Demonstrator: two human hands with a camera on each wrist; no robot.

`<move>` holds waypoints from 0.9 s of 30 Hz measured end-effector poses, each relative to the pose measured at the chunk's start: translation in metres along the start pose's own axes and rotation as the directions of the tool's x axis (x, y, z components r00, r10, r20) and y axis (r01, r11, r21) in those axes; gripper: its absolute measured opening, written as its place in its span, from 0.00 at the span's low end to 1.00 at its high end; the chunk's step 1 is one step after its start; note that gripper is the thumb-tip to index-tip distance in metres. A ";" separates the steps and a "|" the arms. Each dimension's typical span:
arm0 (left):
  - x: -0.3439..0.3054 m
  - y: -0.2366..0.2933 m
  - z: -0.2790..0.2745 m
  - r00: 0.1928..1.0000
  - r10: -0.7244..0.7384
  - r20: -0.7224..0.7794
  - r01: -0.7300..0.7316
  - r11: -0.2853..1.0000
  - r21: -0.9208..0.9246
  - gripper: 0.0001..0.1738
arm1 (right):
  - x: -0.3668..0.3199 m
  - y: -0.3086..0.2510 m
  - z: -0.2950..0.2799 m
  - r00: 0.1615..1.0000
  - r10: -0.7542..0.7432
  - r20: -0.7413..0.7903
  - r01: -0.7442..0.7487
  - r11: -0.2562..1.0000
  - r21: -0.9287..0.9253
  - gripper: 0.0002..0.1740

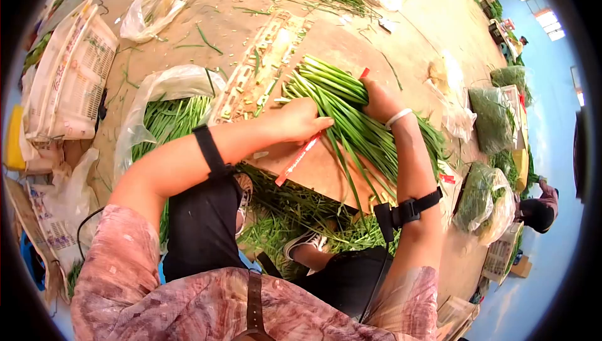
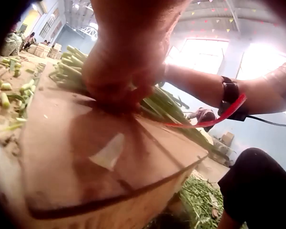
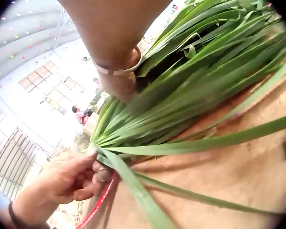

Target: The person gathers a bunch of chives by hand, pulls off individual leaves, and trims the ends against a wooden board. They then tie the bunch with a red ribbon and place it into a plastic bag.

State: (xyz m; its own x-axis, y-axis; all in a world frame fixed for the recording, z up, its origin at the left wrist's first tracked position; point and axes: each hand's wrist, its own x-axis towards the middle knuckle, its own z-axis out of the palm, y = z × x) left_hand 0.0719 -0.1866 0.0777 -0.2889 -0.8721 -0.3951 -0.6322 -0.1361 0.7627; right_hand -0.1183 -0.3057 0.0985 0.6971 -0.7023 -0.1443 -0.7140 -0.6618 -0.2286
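A bunch of garlic chives (image 1: 338,102), with long flat green leaves and pale stalk ends, lies across a wooden board (image 1: 282,159). My right hand (image 1: 384,99) grips the bunch from its far side, its fingers mostly hidden among the leaves in the right wrist view. At the near side, my left hand (image 1: 301,121) pinches a printed red strip (image 1: 301,159), whose loose end hangs over the board. Another bit of red shows beside my right hand. A few stray leaves (image 3: 219,140) trail past my left hand (image 3: 62,181).
Trimmed stalk ends litter a slatted crate piece (image 1: 257,71) beyond the board. An open plastic bag (image 1: 135,134) of greens stands to the left, near stacked white crates (image 1: 75,71). Loose leaves (image 1: 269,228) cover the floor around my feet. Bagged greens (image 1: 483,197) line the right.
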 end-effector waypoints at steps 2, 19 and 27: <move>0.002 0.001 0.013 0.985 0.044 -0.169 -0.062 0.993 -0.104 0.24 | -0.006 -0.001 0.000 1.000 -0.018 0.018 0.018 1.000 0.006 0.22; -0.023 0.009 0.019 0.969 -0.104 -0.225 -0.015 0.881 -0.472 0.18 | 0.016 -0.008 -0.031 0.925 -0.012 0.380 0.027 0.999 -0.032 0.39; -0.027 0.005 -0.007 0.990 -0.055 0.128 0.118 0.823 -0.556 0.14 | 0.006 0.006 -0.011 0.961 -0.105 0.257 0.070 0.987 0.143 0.53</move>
State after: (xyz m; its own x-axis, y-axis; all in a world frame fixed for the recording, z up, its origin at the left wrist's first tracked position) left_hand 0.0817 -0.1668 0.0954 -0.3437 -0.7957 -0.4987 -0.1540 -0.4761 0.8658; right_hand -0.1192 -0.3171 0.1072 0.7615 -0.5376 -0.3621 -0.6469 -0.6649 -0.3733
